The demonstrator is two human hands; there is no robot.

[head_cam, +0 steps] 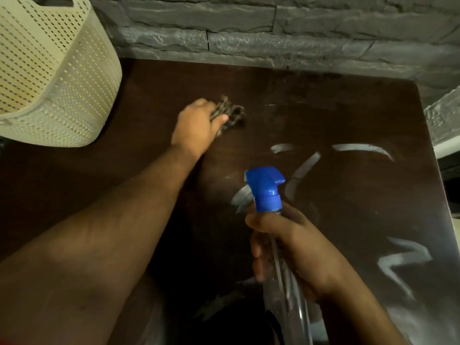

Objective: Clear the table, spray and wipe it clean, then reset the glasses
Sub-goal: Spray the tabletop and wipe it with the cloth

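Cloth (pixel 227 115) sits bunched under the left hand (pixel 199 125) on the dark table (pixel 348 115), beyond the spray bottle (pixel 276 220) and toward the stone wall (pixel 249 33); the fingers curl over it and press it to the surface. Being soft and limp, it should fold and drag easily, so it is best held wadded in the palm with flat pressure, not pinched by a corner. Nearer than the cloth, the right hand (pixel 286 245) is wrapped round the bottle's clear neck just below the blue trigger head. That clear body looks light but probably slick when wet, so the neck is the safer hold. Pale streaks (pixel 361 148) lie to the bottle's right on the table. A cream perforated basket (pixel 49 70) stands far left of the bottle. No glasses are visible
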